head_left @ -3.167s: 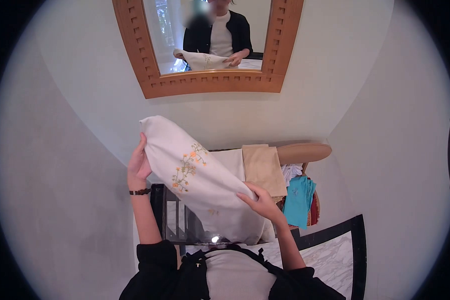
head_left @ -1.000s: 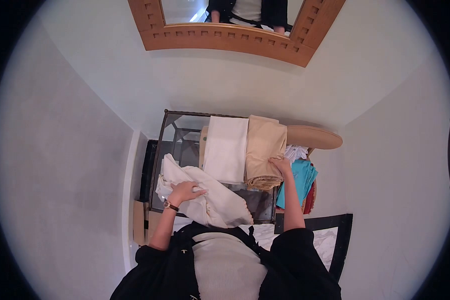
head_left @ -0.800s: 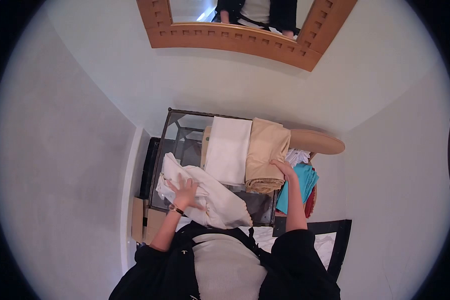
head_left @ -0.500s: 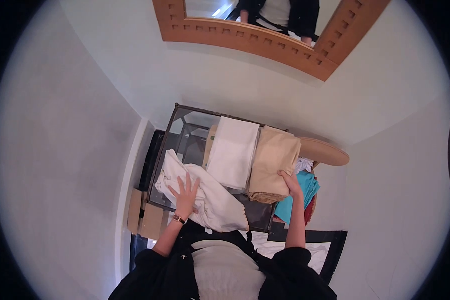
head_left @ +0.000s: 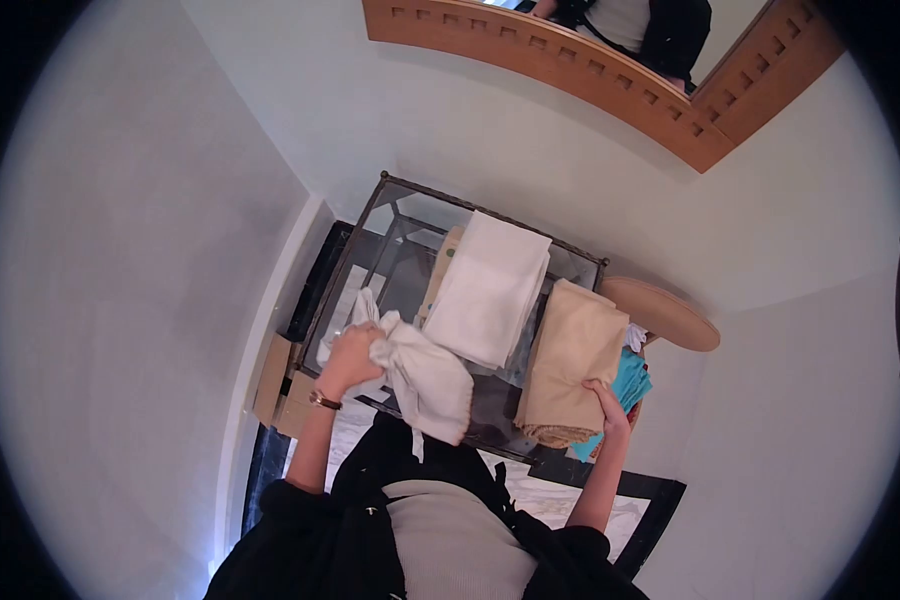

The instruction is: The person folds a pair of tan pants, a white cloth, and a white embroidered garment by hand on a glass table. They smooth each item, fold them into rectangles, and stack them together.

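A crumpled white cloth (head_left: 425,375) with a scalloped edge is bunched in my left hand (head_left: 350,355), whose fingers are closed on it above the glass-topped table (head_left: 410,260). My right hand (head_left: 608,405) grips the right edge of a folded beige cloth (head_left: 575,350), its fingers on top and the rest partly hidden. Between the two hands, a neatly folded white cloth (head_left: 488,285) lies flat on the glass. A strip of the table top shows between it and the beige cloth.
A round tan board or stool top (head_left: 665,312) and turquoise cloths (head_left: 632,380) are at the table's right. Cardboard boxes (head_left: 272,380) stand at the left. A wood-framed mirror (head_left: 560,55) hangs on the wall behind.
My left hand has gone from lying spread on the crumpled white cloth to closing on it and bunching it up. The beige cloth has shifted right, away from the folded white one.
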`<state>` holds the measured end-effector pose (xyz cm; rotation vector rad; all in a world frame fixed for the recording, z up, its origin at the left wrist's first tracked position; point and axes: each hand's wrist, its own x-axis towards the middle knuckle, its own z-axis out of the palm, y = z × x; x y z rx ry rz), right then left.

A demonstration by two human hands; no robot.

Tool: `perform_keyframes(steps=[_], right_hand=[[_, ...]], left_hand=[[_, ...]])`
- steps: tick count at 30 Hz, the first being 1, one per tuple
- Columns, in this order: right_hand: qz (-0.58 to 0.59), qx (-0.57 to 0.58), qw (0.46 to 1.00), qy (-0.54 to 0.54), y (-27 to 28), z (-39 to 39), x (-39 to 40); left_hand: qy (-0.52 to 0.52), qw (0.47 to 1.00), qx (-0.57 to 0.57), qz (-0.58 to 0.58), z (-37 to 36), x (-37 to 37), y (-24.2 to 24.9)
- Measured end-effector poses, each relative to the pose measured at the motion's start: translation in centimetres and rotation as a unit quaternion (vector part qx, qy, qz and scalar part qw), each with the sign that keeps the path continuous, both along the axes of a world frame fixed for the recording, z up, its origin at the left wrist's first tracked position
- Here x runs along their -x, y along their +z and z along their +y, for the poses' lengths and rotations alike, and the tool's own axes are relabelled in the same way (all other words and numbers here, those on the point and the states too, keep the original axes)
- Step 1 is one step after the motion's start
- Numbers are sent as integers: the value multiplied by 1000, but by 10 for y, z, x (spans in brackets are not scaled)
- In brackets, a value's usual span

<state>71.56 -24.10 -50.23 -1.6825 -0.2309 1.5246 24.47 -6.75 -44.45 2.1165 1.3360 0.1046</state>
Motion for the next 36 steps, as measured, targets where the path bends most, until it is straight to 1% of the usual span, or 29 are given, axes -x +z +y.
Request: perform_keyframes(steps=[2,3,5,7,8,10,13,14,15,16,17,18,19,20,22,23,24,25,26,27,28,29,30,31,33,34,36], right_hand=[[7,5,1000,-8,-2,-11,-1],[6,3,1000,-15,-5,-18,1],[19,6,999,-32,-12,-27,2],[44,14,998,-52,-19,-33,3],[54,12,997,-61,-20,-35,4],[72,7,994,-82,-8,-37,15],[69,-17,990,-119,9,-40,24],[58,-23,991,-122,-1,-45,16],[46,-29,991,-126,-13,-50,4],[33,-35,990,-131,-11,-51,4],[27,-33,988,-147,-7,-56,4],[20,-30,986,-164,28,-46,21],[13,-30,983,-181,49,-44,30],[20,-36,981,-191,49,-49,29],[37,-54,976,-207,40,-55,25],[17,-82,975,-207,26,-62,19],[-2,-110,972,-206,21,-64,21],[-21,-138,969,-205,17,-69,23],[-7,-121,971,-204,15,-77,23],[8,-104,973,-204,53,-70,53],[23,-87,975,-204,83,-63,82],[43,-75,974,-210,100,-60,102],[63,-62,973,-214,113,-58,122],[84,-49,972,-216,123,-57,141],[62,-38,983,-166,139,-58,179],[53,-33,988,-141,140,-57,195],[36,4,999,-17,129,-55,219]], left_hand=[[65,988,-33,-135,14,-10,27],[96,973,-51,-204,18,-16,41],[131,965,-23,-226,31,-40,72],[111,980,-26,-163,42,-67,90],[108,977,-32,-183,45,-76,76],[100,968,-44,-225,52,-93,30],[53,958,-115,-258,26,-106,19],[42,962,-71,-261,12,-105,20],[29,964,-27,-264,-4,-104,32],[15,963,17,-267,-18,-102,38],[-7,962,49,-270,-31,-102,28],[-30,958,82,-274,-42,-102,14],[-55,952,113,-278,-52,-103,5],[-29,943,215,-250,-60,-105,17],[-27,969,155,-189,-81,-115,10],[-24,979,124,-158,-88,-118,5],[-42,976,118,-175,-91,-120,7],[-38,954,189,-229,-92,-122,7],[-34,924,259,-280,-92,-124,8],[-30,886,328,-327,-91,-123,12],[-27,813,440,-381,-91,-120,20],[-23,723,544,-426,-92,-114,33],[-16,616,636,-464,-96,-105,39],[-6,586,655,-477,-101,-95,39],[18,523,687,-504,-111,-71,41],[58,473,688,-548,-118,-56,47],[125,479,667,-556,-134,-20,43]])
